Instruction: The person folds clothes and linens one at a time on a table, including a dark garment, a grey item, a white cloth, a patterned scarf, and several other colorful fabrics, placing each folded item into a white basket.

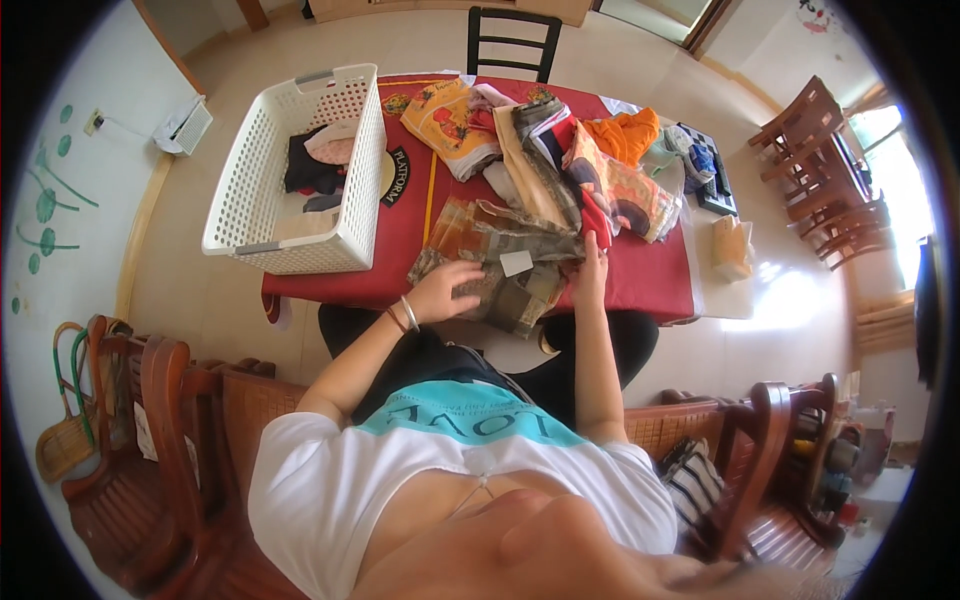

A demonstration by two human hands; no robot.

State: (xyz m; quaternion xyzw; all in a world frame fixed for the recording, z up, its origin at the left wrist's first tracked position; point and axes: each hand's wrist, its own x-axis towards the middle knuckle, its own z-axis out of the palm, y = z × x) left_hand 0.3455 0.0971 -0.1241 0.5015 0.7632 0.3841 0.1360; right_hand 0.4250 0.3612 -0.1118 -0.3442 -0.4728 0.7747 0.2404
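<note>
A patterned brown and olive garment [517, 296] with a white tag lies at the near edge of the table, partly hanging over it. My left hand [450, 291], with bangles at the wrist, is over the garment's left side with its fingers apart. At the garment's right edge is my right hand [590, 274], fingers up and thumb against the cloth; whether it grips is hard to tell. Just beyond lie a folded beige garment [529, 172], an orange printed garment [450, 124], a peach patterned garment [634, 187] and a bright orange cloth [626, 136].
A white perforated plastic basket [360, 202] holding some clothes stands on the left of the red tablecloth [652, 289]. Toward the right are a checkered board [716, 201] and a tissue pack [733, 247]. A black chair [514, 41] stands beyond the table; a wooden bench [262, 397] is behind me.
</note>
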